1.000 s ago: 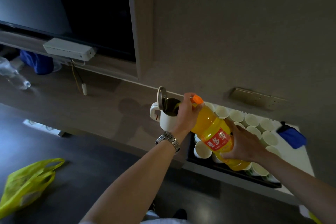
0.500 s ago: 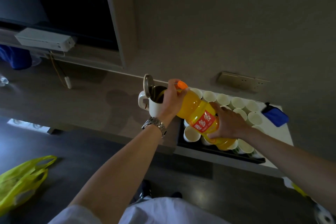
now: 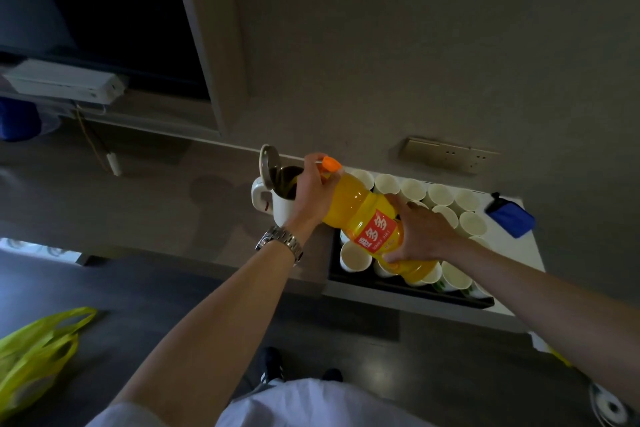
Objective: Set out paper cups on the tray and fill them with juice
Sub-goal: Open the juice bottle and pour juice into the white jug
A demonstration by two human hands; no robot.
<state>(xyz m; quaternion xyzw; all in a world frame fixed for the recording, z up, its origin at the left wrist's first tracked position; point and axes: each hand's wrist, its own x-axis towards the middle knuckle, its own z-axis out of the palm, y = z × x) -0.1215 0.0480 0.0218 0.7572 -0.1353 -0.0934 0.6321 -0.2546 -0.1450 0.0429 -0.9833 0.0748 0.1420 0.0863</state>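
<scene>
Head: kettle (image 3: pixel 280 198) behind juice bottle (image 3: pixel 367 218).

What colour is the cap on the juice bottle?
Orange; the cap shows clearly in the head view.

The black rectangular tray (image 3: pixel 349 277) is crowded with white paper cups (image 3: pixel 387 183), rims nearly touching, leaving only narrow gaps. A tilted orange juice bottle (image 3: pixel 367 215) hangs over its left half. A white kettle with raised lid (image 3: pixel 277 201) blocks the left side; a blue pouch (image 3: pixel 509 218) lies right. The wall closes off the back.
</scene>
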